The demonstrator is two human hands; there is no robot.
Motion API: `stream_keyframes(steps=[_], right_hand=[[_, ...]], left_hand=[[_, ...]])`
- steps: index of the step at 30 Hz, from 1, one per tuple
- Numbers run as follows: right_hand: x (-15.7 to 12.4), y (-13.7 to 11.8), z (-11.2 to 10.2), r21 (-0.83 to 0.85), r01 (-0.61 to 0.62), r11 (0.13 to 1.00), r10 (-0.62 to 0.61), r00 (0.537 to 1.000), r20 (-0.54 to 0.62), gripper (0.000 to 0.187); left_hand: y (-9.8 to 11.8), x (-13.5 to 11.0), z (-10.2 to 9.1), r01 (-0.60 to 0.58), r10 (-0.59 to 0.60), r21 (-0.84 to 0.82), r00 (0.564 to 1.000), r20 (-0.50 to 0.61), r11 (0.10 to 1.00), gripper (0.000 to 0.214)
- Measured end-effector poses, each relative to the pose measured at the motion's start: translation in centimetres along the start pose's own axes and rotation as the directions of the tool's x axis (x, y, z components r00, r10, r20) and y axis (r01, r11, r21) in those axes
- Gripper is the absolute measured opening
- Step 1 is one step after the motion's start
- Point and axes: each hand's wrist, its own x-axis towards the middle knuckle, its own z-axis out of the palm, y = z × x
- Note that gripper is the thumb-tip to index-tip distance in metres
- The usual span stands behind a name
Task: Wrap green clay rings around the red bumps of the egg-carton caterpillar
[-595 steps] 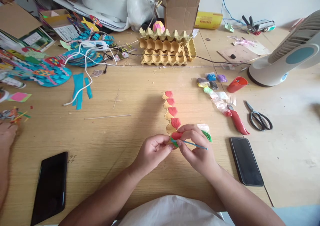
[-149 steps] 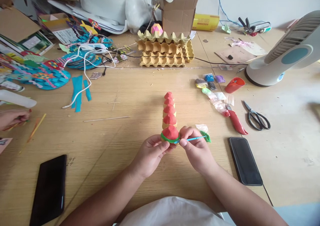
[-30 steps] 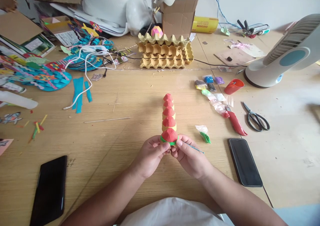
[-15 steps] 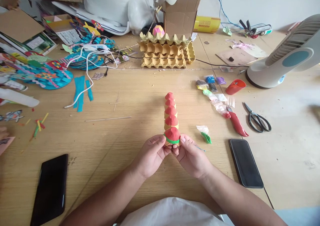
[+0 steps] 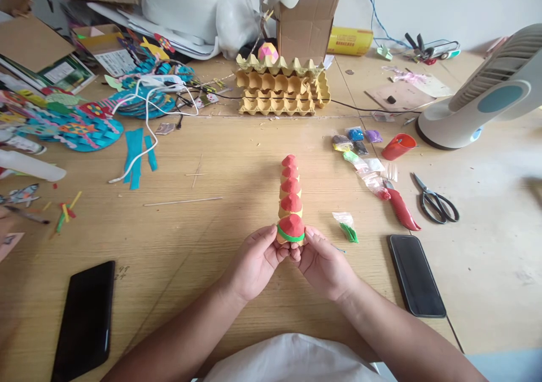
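Note:
Between my two hands is an egg carton strip (image 5: 291,203), a row of several cups with red-covered tops and yellowish sides, pointing away from me. A green band runs around the base of the nearest cup. My left hand (image 5: 256,260) pinches that near end from the left, thumb on the green band. From the right, my right hand (image 5: 326,260) grips the same end with thumb and fingers. The fingertips meet below the cup, partly hidden. To the right lies a small bag of green clay (image 5: 349,232).
Egg carton pieces (image 5: 277,91) stand at the back. On the right are clay packets (image 5: 355,140), a red cup (image 5: 398,146), a red-handled knife (image 5: 402,207), scissors (image 5: 438,201), a phone (image 5: 417,275) and a fan (image 5: 478,94). Another phone (image 5: 84,317) lies left; another person's hand (image 5: 5,221) shows at the left edge.
The egg carton strip has shifted very slightly in my hands, which keep their grip. At the left edge, the other person's hand has moved and a dark pen-like tool now shows there.

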Motion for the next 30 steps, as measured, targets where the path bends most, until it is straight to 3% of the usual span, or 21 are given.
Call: stream_keyframes(steps=[18, 24, 30], right_hand=[[0.19, 0.06, 0.05, 0.011, -0.054, 0.998, 0.054, 0.997, -0.052, 0.024], [0.19, 0.10, -0.15, -0.009, -0.051, 0.999, 0.051, 0.999, -0.020, 0.029], [0.15, 0.19, -0.37, -0.082, 0.044, 0.996, -0.045, 0.999, -0.007, 0.026]], left_hand=[[0.01, 0.23, -0.18, 0.066, -0.067, -0.056, 0.998, -0.012, 0.996, 0.027], [0.31, 0.32, -0.21, 0.099, -0.099, -0.015, 0.995, -0.001, 0.995, 0.030], [0.04, 0.38, -0.33, 0.005, -0.005, 0.069, 1.000, -0.003, 0.998, 0.038]])
